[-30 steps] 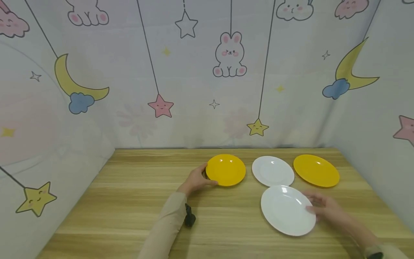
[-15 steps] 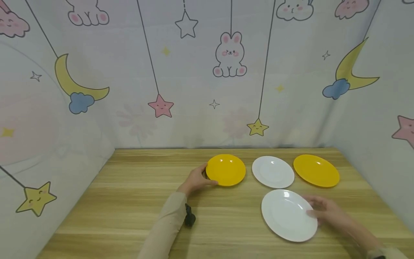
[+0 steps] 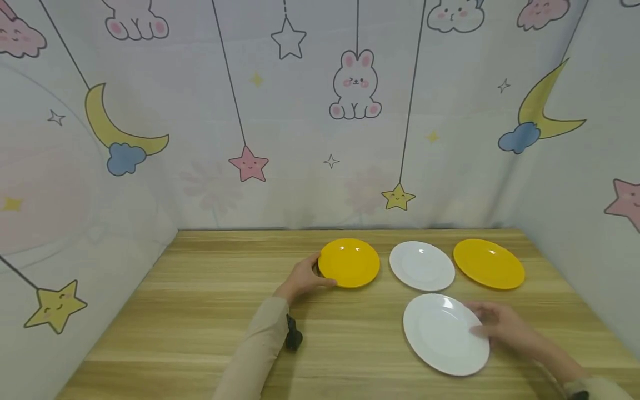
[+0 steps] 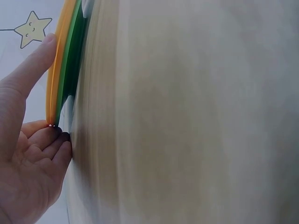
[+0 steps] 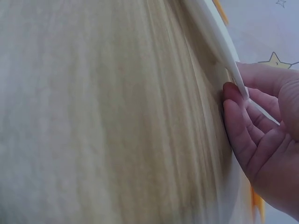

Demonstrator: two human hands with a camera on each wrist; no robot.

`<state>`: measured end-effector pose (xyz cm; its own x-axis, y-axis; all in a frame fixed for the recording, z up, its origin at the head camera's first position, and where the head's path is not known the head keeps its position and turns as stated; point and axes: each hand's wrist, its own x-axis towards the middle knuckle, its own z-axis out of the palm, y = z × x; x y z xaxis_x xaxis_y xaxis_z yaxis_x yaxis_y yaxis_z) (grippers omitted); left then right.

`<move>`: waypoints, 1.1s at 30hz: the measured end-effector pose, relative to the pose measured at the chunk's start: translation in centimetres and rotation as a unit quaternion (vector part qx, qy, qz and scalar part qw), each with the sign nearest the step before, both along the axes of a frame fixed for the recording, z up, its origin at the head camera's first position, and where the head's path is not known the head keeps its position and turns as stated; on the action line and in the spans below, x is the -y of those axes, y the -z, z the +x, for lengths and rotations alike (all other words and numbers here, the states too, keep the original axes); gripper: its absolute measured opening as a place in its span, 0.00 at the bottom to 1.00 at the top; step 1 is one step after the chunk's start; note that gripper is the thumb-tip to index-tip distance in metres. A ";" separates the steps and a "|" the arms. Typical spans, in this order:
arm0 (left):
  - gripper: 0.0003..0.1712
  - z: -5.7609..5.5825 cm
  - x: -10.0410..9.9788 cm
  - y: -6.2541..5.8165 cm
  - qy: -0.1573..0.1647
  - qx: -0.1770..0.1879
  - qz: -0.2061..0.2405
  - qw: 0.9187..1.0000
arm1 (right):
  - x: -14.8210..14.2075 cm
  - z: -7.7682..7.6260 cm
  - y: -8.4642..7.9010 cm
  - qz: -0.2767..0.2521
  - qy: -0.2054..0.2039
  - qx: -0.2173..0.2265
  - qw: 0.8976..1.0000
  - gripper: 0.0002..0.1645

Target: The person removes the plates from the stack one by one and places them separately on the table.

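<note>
My left hand [image 3: 302, 279] holds the left rim of a round yellow plate [image 3: 349, 263]. In the left wrist view the thumb lies at the yellow rim, the other fingers meet the edge lower down, and a green plate [image 4: 69, 60] shows directly under the yellow one. The right hand [image 3: 505, 328] pinches the right edge of a white plate [image 3: 442, 333], thumb on top and fingers beneath. Seen from the right wrist, that white plate [image 5: 217, 39] is tilted, its gripped rim close over the wooden table [image 5: 117, 116].
Behind the gripped white plate lies another white plate [image 3: 422, 265]. A second yellow plate [image 3: 489, 264] sits at the back right. A patterned cloth [image 3: 300, 111] hangs along the table's far edge and both sides. A dark wrist-worn piece [image 3: 293, 334] hangs by the left sleeve.
Over the second, the right hand has brought the white plate nearer the person, away from the white plate behind; lately it has barely shifted. The left hand and yellow plate have stayed put.
</note>
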<state>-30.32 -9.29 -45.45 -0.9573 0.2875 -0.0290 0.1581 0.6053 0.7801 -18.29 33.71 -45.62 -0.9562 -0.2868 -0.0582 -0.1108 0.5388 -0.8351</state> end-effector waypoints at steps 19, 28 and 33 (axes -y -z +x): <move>0.54 0.2 -0.1 -0.2 0.001 -0.006 -0.005 1.000 | 0.0 -0.8 -0.4 0.052 -0.035 -0.098 0.993 0.26; 0.53 0.2 -0.2 -0.4 0.001 -0.008 -0.006 1.000 | 0.9 -2.7 -1.7 0.086 0.024 -0.043 0.995 0.29; 0.53 0.0 -0.1 -0.1 0.004 -0.013 -0.004 1.000 | 2.2 -4.0 -2.7 0.102 0.020 -0.042 0.994 0.28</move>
